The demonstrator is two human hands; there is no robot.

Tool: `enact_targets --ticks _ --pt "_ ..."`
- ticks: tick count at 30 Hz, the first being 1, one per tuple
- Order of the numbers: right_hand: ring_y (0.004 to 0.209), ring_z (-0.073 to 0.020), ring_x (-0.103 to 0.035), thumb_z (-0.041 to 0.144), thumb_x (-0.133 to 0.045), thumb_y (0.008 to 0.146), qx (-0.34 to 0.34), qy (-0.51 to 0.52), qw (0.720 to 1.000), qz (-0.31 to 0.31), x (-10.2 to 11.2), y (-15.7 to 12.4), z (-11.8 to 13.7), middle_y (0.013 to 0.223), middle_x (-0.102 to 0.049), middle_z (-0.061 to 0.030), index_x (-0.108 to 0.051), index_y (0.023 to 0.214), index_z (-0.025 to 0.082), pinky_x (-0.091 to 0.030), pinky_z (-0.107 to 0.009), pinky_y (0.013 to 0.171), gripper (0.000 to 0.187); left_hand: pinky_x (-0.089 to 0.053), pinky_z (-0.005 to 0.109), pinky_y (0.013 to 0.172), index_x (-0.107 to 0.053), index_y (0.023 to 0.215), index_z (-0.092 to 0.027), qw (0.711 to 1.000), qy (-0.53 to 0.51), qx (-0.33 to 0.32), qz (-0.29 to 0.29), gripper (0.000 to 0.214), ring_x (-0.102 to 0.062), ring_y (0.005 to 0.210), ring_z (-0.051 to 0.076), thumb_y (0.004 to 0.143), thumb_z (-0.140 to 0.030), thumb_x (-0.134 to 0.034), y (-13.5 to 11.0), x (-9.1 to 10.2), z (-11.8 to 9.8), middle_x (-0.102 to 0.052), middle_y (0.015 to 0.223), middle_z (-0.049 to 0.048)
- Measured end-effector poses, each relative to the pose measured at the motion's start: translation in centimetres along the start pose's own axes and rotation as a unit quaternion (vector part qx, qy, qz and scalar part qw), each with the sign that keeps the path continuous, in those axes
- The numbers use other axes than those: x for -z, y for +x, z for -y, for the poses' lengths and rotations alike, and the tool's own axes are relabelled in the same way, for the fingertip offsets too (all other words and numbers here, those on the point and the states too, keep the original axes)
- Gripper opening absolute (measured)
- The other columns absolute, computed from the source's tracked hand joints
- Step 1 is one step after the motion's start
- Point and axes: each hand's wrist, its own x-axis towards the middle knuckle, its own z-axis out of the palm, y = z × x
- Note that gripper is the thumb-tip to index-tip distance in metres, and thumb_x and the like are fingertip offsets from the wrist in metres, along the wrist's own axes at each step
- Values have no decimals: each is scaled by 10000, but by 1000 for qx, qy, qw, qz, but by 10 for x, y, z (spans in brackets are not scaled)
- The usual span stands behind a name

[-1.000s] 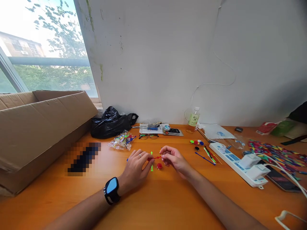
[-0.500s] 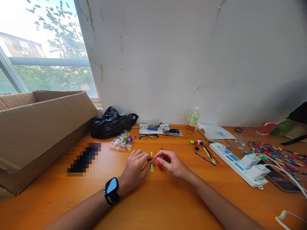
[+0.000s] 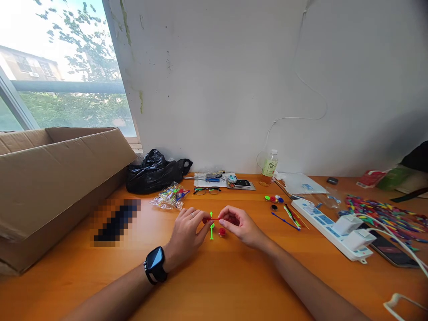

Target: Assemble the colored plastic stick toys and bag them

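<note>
Between my two hands, level above the table, a thin red plastic strip stretches from one set of fingertips to the other. My left hand, with a ring and a black smartwatch on its wrist, pinches one end between thumb and fingers. The other end is in the pinch of my right hand. Just beneath lies a green plastic arrow, pointing away from me and partly covered by the strip. A small red round piece sits on the table beside my right fingertips.
Several coloured round pieces and thin plastic arrows lie to the right, near a white power strip. A bottle stands by the wall. Left are a clear bag of parts, a black bag and a cardboard box.
My hands have drawn slightly apart, so more of the red strip shows between them. The green arrow and red round piece have stayed in place.
</note>
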Motion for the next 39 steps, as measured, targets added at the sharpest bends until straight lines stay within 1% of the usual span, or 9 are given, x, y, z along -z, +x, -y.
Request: enact_targets --ticks 14,20,24,28,30,34,36,39 --pt "686 -157 -628 544 -776 885 -13 2 1000 0 -3 0 -4 879 -673 -26 -645 946 195 -522 -292 633 377 -404 350 726 -660 936 -219 1000 -17 -4 16 165 -602 780 214 1047 -267 -548 0 1 -2 -734 879 48" --pt "651 -148 -627 521 -782 878 5 -35 999 -8 -2 1 1 809 -657 -3 -653 918 196 -503 -281 629 353 -401 342 729 -656 906 -224 1000 -14 -3 18 156 -605 779 212 1033 -250 -568 2 2 -2 -729 862 40" --pt "645 -150 -634 526 -787 869 2 -46 999 -15 -2 1 0 809 -666 -5 -656 919 196 -502 -277 616 358 -389 341 720 -644 850 -223 1000 -7 -10 23 204 -586 759 208 1035 -240 -560 2 4 -1 -709 826 38" --pt "655 -158 -649 552 -743 903 0 -38 999 -20 -1 1 -2 850 -698 -19 -656 974 197 -522 -291 636 372 -383 344 720 -638 802 -222 1000 -1 -20 24 263 -567 739 203 1047 -244 -545 2 4 0 -696 794 35" --pt "669 -164 -643 563 -713 923 4 -55 998 -15 -1 1 -2 829 -701 -25 -670 964 191 -516 -292 644 377 -383 346 717 -639 807 -222 1000 -1 -18 19 255 -569 738 204 1045 -252 -552 2 4 0 -702 797 35" --pt "661 -169 -608 580 -695 930 6 -88 996 -16 -3 -1 2 752 -660 -16 -681 915 188 -475 -287 619 392 -403 349 727 -658 898 -233 1000 -8 -8 17 139 -608 781 217 1015 -246 -585 1 3 -1 -727 849 35" --pt "686 -176 -611 588 -695 929 4 -80 997 -23 -3 -2 4 790 -667 -22 -672 927 200 -479 -293 633 389 -425 356 761 -660 1009 -239 1000 -11 2 5 56 -638 821 225 1001 -251 -606 0 1 1 -732 883 32" --pt "751 -181 -602 609 -707 914 21 -56 996 -65 0 1 2 864 -658 -28 -645 950 220 -482 -295 669 395 -449 372 820 -605 1209 -234 1000 -7 18 -23 223 -665 866 235 988 -259 -631 -2 -3 6 -725 919 27"
